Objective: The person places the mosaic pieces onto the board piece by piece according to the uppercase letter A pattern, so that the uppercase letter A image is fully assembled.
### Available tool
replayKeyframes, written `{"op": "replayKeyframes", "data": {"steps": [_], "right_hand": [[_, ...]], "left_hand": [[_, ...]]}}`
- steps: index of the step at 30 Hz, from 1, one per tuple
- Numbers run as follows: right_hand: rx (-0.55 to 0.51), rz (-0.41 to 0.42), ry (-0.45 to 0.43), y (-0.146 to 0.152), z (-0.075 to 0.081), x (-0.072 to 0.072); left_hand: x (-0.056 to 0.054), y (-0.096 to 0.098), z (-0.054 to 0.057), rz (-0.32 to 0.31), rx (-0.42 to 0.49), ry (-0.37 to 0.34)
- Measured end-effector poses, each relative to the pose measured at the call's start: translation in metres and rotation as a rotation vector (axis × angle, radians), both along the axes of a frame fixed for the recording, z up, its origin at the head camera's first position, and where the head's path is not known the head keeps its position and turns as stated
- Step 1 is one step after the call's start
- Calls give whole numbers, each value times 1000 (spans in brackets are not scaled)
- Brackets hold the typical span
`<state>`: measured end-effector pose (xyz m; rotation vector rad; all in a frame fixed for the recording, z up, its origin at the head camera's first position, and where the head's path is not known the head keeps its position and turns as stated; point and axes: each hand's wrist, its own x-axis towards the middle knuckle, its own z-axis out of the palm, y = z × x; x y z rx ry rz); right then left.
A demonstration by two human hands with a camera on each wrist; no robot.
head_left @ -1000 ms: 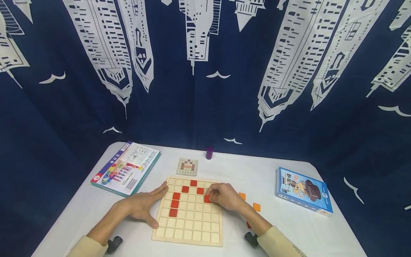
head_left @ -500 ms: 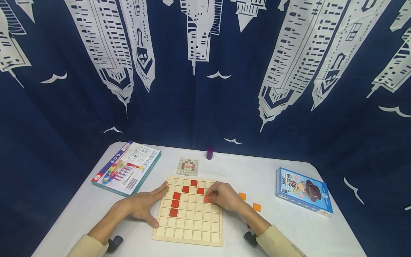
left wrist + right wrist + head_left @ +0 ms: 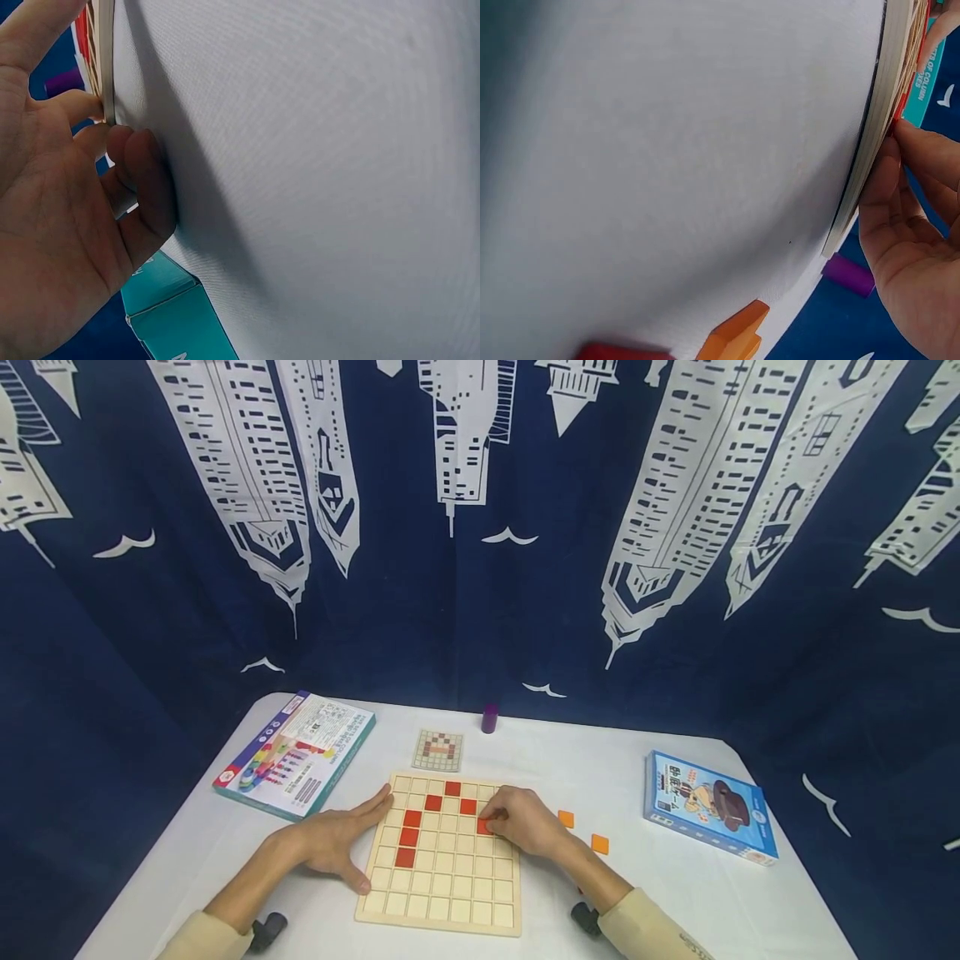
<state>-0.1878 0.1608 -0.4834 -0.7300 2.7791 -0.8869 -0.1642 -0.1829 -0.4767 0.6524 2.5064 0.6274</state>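
Observation:
A square wooden grid board [image 3: 442, 906] lies on the white table, with several red tiles [image 3: 408, 837] in its cells. My left hand [image 3: 330, 841] spreads along the board's left edge, fingertips at the upper corner and thumb lower down. In the left wrist view the left hand [image 3: 67, 195] shows its palm, fingers reaching the board's side. My right hand [image 3: 528, 820] pinches a red tile [image 3: 483, 827] at a cell near the board's right edge. In the right wrist view, thumb and finger of the right hand [image 3: 915, 202] meet at the tile over the rim.
Behind the board lie a small pattern card [image 3: 437, 750] and a purple cylinder [image 3: 489, 719]. Orange tiles [image 3: 600, 844] rest to the right, with a red tile [image 3: 622, 352] nearby. A teal-edged box [image 3: 300, 752] lies left, a blue box [image 3: 708, 806] right.
The right hand stays at the same cell with only a slight shift of its fingers on the red tile. The left hand has not visibly moved.

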Motion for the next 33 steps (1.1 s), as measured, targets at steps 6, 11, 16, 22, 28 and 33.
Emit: {"op": "replayKeyframes", "data": {"steps": [6,11,16,22,28,33], "right_hand": [[2,-2,7,0,0,1],[6,-14,-3,0,0,3],[4,-16,-4,3,1,3],[-7,-39,6,23,10,4],[18,-88,-40,62,21,13],[37,-81,-68,101,28,28]], "left_hand": [[-1,0,-3,1,-12,4],[-1,1,-4,5,-13,3],[-2,1,-4,3,-12,3],[-2,1,-4,-8,-9,5],[-2,0,-6,-5,-21,13],[-1,-1,-4,1,-20,11]]}}
